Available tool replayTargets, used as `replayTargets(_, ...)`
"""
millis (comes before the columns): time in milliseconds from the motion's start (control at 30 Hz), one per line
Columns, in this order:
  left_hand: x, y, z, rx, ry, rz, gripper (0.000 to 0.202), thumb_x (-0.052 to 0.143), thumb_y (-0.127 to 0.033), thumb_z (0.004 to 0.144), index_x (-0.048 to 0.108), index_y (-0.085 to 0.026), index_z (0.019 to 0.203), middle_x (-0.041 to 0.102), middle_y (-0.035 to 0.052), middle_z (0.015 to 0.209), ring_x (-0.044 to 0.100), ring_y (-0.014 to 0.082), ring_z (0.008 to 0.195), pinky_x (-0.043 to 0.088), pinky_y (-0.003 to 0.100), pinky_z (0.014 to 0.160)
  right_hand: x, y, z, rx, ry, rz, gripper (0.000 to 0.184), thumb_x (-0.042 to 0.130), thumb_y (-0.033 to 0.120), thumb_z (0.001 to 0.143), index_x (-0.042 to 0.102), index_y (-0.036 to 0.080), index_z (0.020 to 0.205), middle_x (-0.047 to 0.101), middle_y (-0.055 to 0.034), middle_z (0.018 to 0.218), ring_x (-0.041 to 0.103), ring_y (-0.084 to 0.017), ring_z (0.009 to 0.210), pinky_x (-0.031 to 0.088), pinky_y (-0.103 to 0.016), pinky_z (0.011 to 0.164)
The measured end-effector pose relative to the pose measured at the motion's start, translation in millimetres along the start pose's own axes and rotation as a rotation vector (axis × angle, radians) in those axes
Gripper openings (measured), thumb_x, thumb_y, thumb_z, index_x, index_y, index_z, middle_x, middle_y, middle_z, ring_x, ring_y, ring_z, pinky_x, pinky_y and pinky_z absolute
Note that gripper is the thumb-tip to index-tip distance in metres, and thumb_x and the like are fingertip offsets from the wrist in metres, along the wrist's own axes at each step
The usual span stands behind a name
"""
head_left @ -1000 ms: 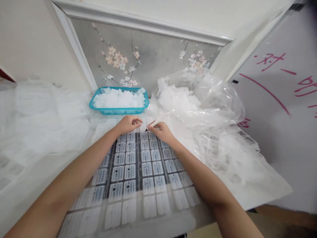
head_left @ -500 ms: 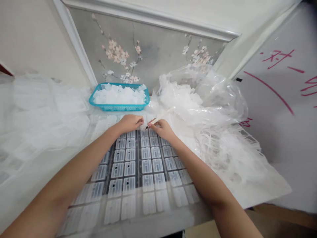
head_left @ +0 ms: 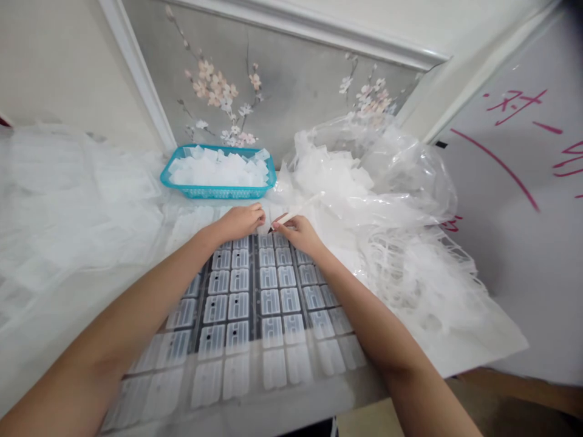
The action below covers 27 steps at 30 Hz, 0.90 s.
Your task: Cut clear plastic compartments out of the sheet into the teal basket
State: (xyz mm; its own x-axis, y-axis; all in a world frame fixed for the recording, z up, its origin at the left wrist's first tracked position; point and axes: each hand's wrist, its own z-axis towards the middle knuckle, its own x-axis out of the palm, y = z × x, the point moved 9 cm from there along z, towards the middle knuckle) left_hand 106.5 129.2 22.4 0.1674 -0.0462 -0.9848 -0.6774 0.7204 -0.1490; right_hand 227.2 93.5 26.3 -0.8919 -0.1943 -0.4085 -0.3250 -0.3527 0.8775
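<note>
My right hand (head_left: 298, 234) grips a slim white pen-like tool (head_left: 298, 209) with a dark pointed tip, aimed down and left at the far rows of small clear plastic pieces (head_left: 277, 277). These rectangular, ribbed pieces lie in paired columns, and several on the left bear a black dot. Beside the tip, my left hand (head_left: 243, 221) is closed, its fingers curled together over the far end of the columns. Whatever its fingertips may hold is too small or hidden to make out. Both forearms cover the outer columns in part.
Behind my hands stands a blue basket (head_left: 212, 193) heaped with translucent pieces. A clear plastic bag (head_left: 405, 176) of similar pieces sits to its right, above a tangle of clear plastic strips (head_left: 423, 291). Translucent sheets (head_left: 68, 200) pile up at left. A whiteboard (head_left: 514, 255) borders the right side.
The camera view has tilted slightly. My hands stay close together at the far rows, with the pen-like tool still in my right hand and only a small shift of the fingers.
</note>
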Motion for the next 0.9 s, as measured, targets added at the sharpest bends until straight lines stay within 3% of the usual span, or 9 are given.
replayTargets(300,7.8,0.4,1.7,0.025,0.011,-0.056,0.02,0.039,-0.028,0.095,0.056,-0.017,0.097,0.057,0.0086,0.102,0.058,0.0216,0.084,0.041,0.032,0.071,0.1,1.9,-1.0,-0.015,0.011,-0.03,0.028,0.059,0.042,0.091,0.072,0.018,0.086,0.076,-0.0063,0.09,0.072,-0.021,0.087,0.053,-0.031,0.083)
replayTargets(400,7.6,1.8,1.7,0.026,0.017,-0.202,0.02,0.04,-0.03,0.094,0.056,-0.018,0.093,0.057,0.0067,0.098,0.057,0.0208,0.084,0.041,0.033,0.075,0.2,2.4,-1.0,-0.008,0.012,-0.02,0.028,0.059,0.043,0.09,0.072,0.018,0.086,0.076,-0.0063,0.091,0.072,-0.021,0.087,0.053,-0.031,0.083)
replayTargets(500,0.5,14.7,1.9,-0.055,-0.08,-0.415,0.022,0.043,-0.035,0.092,0.057,-0.018,0.09,0.057,0.005,0.093,0.057,0.0199,0.084,0.042,0.032,0.077,-0.3,2.2,-0.8,0.001,0.009,-0.029,0.029,0.06,0.044,0.09,0.072,0.018,0.085,0.076,-0.0063,0.091,0.071,-0.021,0.088,0.053,-0.031,0.084)
replayTargets(567,-3.6,28.0,0.1,-0.133,-0.159,-0.582,0.023,0.046,-0.039,0.09,0.057,-0.018,0.089,0.057,0.0032,0.086,0.056,0.0188,0.08,0.043,0.031,0.074,-0.2,2.8,-0.8,-0.002,0.011,-0.04,0.031,0.059,0.045,0.09,0.072,0.018,0.084,0.076,-0.0063,0.09,0.071,-0.02,0.087,0.053,-0.031,0.083)
replayTargets(667,-3.6,38.6,-2.9,-0.171,-0.18,-0.767,0.025,0.048,-0.04,0.089,0.055,-0.018,0.081,0.053,0.0002,0.074,0.054,0.016,0.071,0.043,0.028,0.067,0.4,3.9,-0.9,-0.006,0.018,-0.039,0.033,0.057,0.046,0.092,0.071,0.017,0.083,0.076,-0.0067,0.088,0.071,-0.02,0.085,0.053,-0.03,0.082)
replayTargets(800,-13.3,36.5,-6.6,-0.094,-0.237,-0.684,0.022,0.053,-0.027,0.08,0.045,-0.018,0.061,0.045,-0.0024,0.061,0.047,0.0121,0.06,0.037,0.025,0.059,0.0,4.3,-1.4,-0.004,0.011,-0.047,0.036,0.055,0.047,0.092,0.071,0.016,0.086,0.076,-0.0074,0.086,0.071,-0.019,0.083,0.053,-0.029,0.08)
replayTargets(900,-16.5,31.7,-7.3,-0.072,-0.259,-0.574,0.007,0.059,-0.022,0.073,0.054,-0.017,0.071,0.052,-0.0027,0.066,0.047,0.0111,0.058,0.036,0.025,0.059,0.4,4.3,-1.5,-0.009,0.012,-0.047,0.037,0.055,0.049,0.092,0.071,0.016,0.085,0.076,-0.0073,0.086,0.071,-0.019,0.083,0.052,-0.029,0.08)
